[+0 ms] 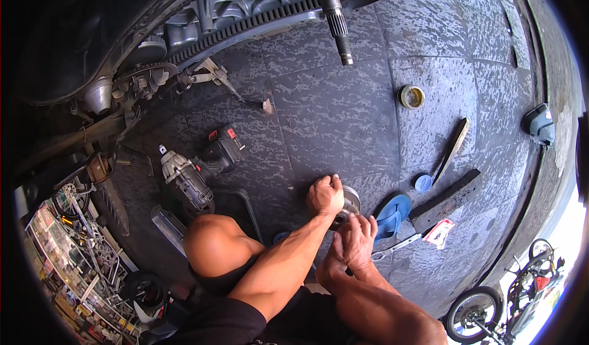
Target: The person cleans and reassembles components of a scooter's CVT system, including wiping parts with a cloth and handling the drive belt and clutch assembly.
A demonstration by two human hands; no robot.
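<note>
Low in front of me, my left hand [325, 196] is closed on the rim of a round, shiny metal pulley [351, 196]. From the near right, my right hand [357, 242] touches the pulley's darker hub, its fingers bent and pressed against it. The hands cover much of the part, so its underside and left edge are hidden. Just right of the hands lies a blue flip-flop [392, 215] on the floor. A splined metal shaft [334, 20] juts down from the opened engine case [239, 7] at the top.
A cordless impact wrench [190, 179] lies to the left on dark floor tiles [343, 124]. Toward the right are an open tin [411, 96], a blue lid [423, 182], a brush [453, 149], a dark flat bar [445, 201] and a spanner [399, 245]. A motorcycle [503, 302] stands at lower right.
</note>
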